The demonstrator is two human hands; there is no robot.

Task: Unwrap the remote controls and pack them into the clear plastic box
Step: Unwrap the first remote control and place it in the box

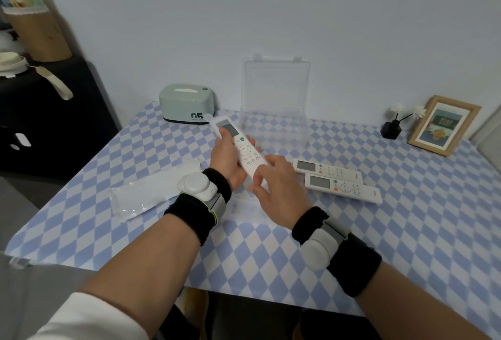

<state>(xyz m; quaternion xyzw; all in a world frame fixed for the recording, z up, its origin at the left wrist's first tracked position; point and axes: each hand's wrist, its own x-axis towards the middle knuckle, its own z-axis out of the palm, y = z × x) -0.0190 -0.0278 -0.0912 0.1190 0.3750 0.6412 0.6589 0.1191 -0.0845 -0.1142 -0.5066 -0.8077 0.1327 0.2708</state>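
Observation:
My left hand grips a white remote control from below, lifted above the table and pointing away toward the box. My right hand has its fingertips pinched at the remote's near end. Two more white remotes lie side by side on the table just to the right. The clear plastic box stands open at the back, its lid raised against the wall. An empty clear wrapper lies flat to the left of my left wrist.
A mint green tissue box sits at the back left. A framed picture and a small black vase with white flowers stand at the back right. The table has a blue and white checked cloth. A black cabinet stands left.

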